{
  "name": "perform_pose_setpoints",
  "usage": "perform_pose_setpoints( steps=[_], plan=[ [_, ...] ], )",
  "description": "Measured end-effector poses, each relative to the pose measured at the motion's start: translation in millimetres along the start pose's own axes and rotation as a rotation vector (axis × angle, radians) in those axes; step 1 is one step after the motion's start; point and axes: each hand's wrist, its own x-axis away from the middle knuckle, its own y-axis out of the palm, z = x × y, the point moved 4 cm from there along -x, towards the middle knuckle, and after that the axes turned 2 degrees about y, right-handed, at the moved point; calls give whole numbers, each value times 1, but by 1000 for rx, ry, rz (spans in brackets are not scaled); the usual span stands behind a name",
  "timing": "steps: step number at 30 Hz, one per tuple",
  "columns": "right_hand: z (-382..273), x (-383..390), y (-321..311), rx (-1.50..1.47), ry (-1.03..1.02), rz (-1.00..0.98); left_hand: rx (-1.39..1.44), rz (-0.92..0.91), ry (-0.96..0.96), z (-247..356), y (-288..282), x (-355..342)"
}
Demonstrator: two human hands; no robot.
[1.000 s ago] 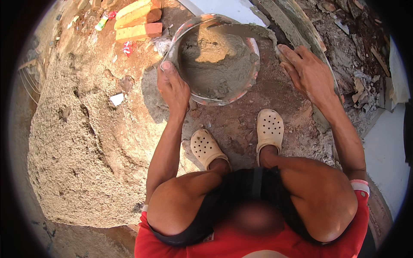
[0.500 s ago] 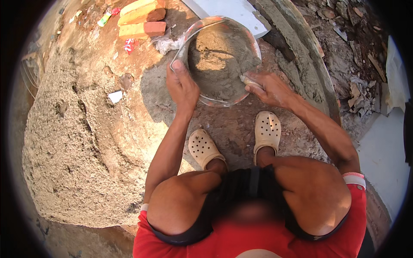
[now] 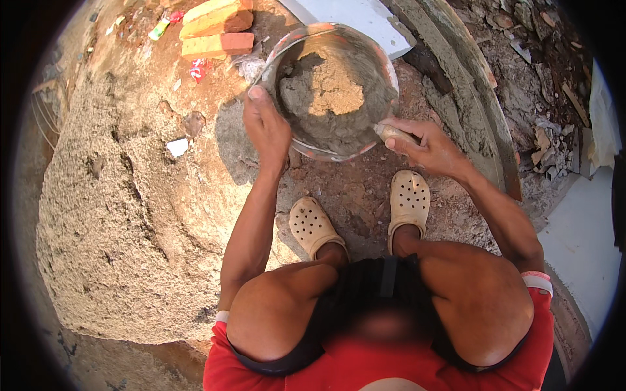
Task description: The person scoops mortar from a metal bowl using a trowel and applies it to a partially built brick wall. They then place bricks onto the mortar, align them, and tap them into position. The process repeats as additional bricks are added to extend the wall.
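Note:
A round bucket [image 3: 343, 157] with a pale, mortar-smeared rim stands on the ground ahead of my feet. Wet grey mortar [image 3: 336, 85] fills much of it, partly sunlit and blurred along the far right side. My left hand [image 3: 268, 127] is closed on the bucket's left edge, thumb up along the rim. At the near right edge, my right hand [image 3: 425, 148] is wrapped round the pale handle of a trowel [image 3: 398, 134]. Its blade cannot be made out against the mortar.
Orange bricks [image 3: 217, 45] lie at the far left. A white board [image 3: 355, 23] is behind the bucket, and a mortar-covered curved ledge [image 3: 456, 107] runs along its right. Rough, lumpy ground [image 3: 117, 221] spreads left; rubble [image 3: 548, 85] lies far right. My beige clogs [image 3: 409, 203] are close to the bucket.
My right hand has shifted slightly right and nearer with the trowel. My left hand has moved a little left on the rim. The mortar's surface has changed shape, and its sunlit patch differs.

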Motion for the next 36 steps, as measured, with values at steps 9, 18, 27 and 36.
perform_pose_setpoints(
  steps=[9, 18, 27, 36],
  plan=[
    [-10, 60, -53, -56, 70, 148, 48, 15, -178, -45, -18, -17],
    [52, 229, -131, -28, 319, 696, 188, 28, -462, -88, -32, -32],
    [132, 322, -130, 252, 735, 805, 152, 16, -435, -86, -33, -31],
    [96, 291, -94, 1069, 1058, 599, 44, -1, -415, -81, -37, -30]
  ],
)
